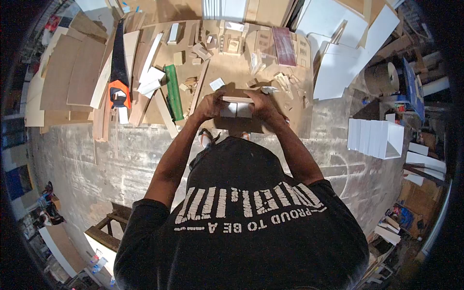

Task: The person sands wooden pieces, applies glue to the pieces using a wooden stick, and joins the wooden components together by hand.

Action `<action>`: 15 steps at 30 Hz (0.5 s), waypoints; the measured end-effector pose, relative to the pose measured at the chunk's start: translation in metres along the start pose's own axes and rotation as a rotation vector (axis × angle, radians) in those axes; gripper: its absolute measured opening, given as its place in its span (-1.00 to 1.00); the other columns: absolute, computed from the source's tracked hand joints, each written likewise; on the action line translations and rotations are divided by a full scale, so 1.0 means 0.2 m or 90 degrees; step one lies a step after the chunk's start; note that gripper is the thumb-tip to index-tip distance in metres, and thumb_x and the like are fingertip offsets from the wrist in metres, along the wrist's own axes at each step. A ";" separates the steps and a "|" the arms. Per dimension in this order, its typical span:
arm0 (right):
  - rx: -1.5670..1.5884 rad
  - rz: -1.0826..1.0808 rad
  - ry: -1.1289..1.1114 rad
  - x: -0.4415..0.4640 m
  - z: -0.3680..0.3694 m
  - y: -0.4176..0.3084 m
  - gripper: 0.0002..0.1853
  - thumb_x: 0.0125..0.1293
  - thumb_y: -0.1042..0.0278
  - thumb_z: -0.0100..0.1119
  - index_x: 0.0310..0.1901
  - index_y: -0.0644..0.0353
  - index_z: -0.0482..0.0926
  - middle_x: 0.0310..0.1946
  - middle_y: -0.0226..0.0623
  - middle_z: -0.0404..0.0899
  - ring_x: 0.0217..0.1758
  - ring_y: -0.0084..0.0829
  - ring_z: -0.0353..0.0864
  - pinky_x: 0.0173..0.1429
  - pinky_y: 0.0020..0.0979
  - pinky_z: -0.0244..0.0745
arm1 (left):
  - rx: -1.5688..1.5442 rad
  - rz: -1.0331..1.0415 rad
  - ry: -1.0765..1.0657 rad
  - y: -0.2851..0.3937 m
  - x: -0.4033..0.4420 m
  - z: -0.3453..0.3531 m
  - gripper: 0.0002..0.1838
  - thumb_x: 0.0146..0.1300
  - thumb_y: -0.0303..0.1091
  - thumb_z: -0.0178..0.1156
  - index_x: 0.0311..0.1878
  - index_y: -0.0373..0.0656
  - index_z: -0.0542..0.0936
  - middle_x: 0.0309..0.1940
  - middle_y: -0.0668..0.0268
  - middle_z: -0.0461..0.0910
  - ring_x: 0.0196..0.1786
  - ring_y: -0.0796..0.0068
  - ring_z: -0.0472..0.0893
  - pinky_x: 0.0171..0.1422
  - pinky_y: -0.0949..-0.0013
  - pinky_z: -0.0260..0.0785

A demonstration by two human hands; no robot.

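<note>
My left hand (208,106) and my right hand (264,105) grip a small wooden piece (237,99) from its two sides, just in front of my body. Its pale, layered edge faces me, and two whitish faces with a dark line between them show below that edge. Fingers of both hands curl around its ends, and their tips are partly hidden. A small white block (217,84) lies on the wooden worktop (193,116) beyond my left hand. Near my right hand are wood offcuts (283,82) and a crumpled whitish scrap (269,90).
A handsaw (119,92) with an orange handle lies on boards at the left. A green strip (174,92), a small wooden structure (233,41) and a dark red board (284,46) are on the worktop. White panels (338,65) lean at the right, above a white stack (374,137).
</note>
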State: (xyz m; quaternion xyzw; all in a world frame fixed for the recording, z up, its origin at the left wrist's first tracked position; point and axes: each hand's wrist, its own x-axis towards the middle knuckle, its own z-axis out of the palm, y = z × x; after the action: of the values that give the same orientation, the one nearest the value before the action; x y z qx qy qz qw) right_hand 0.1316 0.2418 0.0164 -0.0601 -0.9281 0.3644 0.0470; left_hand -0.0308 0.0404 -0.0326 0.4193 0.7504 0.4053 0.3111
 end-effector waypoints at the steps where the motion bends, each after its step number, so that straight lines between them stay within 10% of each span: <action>1: 0.003 0.009 0.015 0.00 0.03 0.04 -0.43 0.11 0.53 0.20 0.24 0.25 0.42 0.12 0.06 0.54 0.19 0.03 0.52 0.31 -0.17 0.41 | -0.030 -0.003 0.002 0.06 -0.01 -0.02 -0.45 0.18 -0.44 0.27 0.27 -0.22 0.43 0.03 0.05 0.64 0.07 0.21 0.66 0.19 0.23 0.50; 6: 0.105 0.138 0.079 -0.09 0.06 0.07 -0.49 0.13 0.44 0.15 0.18 0.24 0.47 0.01 0.03 0.56 0.10 0.01 0.53 0.31 -0.13 0.38 | -0.109 -0.049 0.144 0.11 -0.11 0.00 -0.57 0.21 -0.37 0.27 0.14 -0.27 0.51 -0.07 -0.04 0.61 -0.07 0.06 0.67 0.04 0.23 0.53; 12: -0.165 -0.043 0.091 -0.31 0.13 0.05 -0.68 0.14 0.39 0.19 -0.04 0.19 0.56 -0.05 -0.08 0.53 0.09 -0.12 0.52 0.27 -0.19 0.43 | 0.223 0.184 0.203 0.07 -0.36 0.11 -0.57 0.14 -0.37 0.29 0.11 -0.15 0.56 0.03 0.17 0.55 0.00 0.08 0.56 0.07 0.21 0.52; 15: -0.072 -0.061 0.099 -0.31 0.20 0.12 -0.72 0.24 0.44 0.18 0.00 0.14 0.55 -0.10 -0.07 0.50 0.02 -0.05 0.57 0.10 -0.17 0.52 | 0.221 0.095 0.161 0.15 -0.34 0.16 -0.62 0.21 -0.30 0.22 0.11 -0.10 0.58 0.13 0.23 0.49 0.10 0.14 0.50 0.08 0.18 0.52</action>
State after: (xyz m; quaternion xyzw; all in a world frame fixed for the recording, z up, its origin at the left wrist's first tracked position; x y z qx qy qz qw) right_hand 0.1903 0.2222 -0.0316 -0.0461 -0.9426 0.3032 0.1324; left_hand 0.0372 0.0006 -0.0129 0.4665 0.8090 0.3412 0.1073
